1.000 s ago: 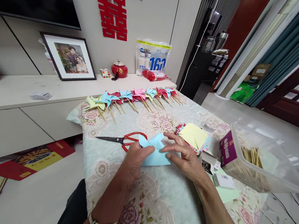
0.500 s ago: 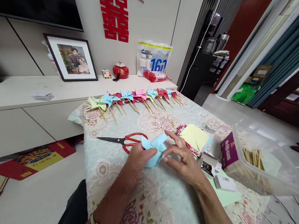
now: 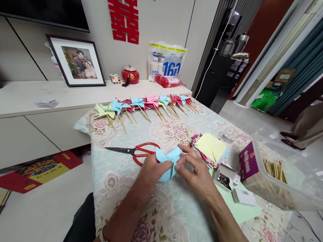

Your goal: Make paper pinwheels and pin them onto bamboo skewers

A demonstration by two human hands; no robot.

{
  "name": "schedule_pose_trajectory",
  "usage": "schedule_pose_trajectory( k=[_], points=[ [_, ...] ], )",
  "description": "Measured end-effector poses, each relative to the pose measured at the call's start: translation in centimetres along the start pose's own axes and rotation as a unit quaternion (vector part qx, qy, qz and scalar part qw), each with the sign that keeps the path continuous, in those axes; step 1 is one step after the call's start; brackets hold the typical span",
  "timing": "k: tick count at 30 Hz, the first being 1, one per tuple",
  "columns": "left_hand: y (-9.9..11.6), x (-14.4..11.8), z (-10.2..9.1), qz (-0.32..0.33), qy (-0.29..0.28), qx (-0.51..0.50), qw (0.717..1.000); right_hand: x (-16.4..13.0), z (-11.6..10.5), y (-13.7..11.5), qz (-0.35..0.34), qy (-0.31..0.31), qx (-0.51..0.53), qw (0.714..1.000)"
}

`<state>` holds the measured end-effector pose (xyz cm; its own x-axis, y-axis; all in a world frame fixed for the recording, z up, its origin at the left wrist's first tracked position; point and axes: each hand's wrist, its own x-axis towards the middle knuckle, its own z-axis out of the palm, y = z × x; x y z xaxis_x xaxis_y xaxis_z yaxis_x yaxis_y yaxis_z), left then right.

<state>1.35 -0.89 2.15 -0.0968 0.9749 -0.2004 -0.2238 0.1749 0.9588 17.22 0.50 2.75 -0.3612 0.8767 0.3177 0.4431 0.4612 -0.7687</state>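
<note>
A light blue paper square [image 3: 167, 161], partly folded into pinwheel flaps, sits between the two hands just above the worktop [image 3: 167, 222]. Its flaps curl up and toward the middle, one tip pointing away from the person toward the far edge; its longer extent runs roughly left to right. The left hand [image 3: 152, 174] pinches its near left side with thumb over the paper. The right hand [image 3: 199, 172] closes its fingertips on the right flaps at the centre. Red-handled scissors [image 3: 134, 151] lie just left of the paper, blades pointing left. A stack of coloured paper sheets [image 3: 209, 146] lies just beyond the right hand. Finished pinwheels [image 3: 145, 105] line the far edge.
</note>
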Motion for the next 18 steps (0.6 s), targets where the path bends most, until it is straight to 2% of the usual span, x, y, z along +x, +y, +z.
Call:
schedule_pose_trajectory(
  k=[6,18],
  points=[
    [0.2,-0.19,-0.04,-0.003,-0.016,0.005,1.0,-0.03,0.15,0.12,0.014,0.001,0.009,1.0],
    [0.37,-0.29,0.25,-0.01,-0.009,0.015,1.0,-0.07,0.06,-0.14,0.03,-0.006,0.037,0.999]
  ],
)
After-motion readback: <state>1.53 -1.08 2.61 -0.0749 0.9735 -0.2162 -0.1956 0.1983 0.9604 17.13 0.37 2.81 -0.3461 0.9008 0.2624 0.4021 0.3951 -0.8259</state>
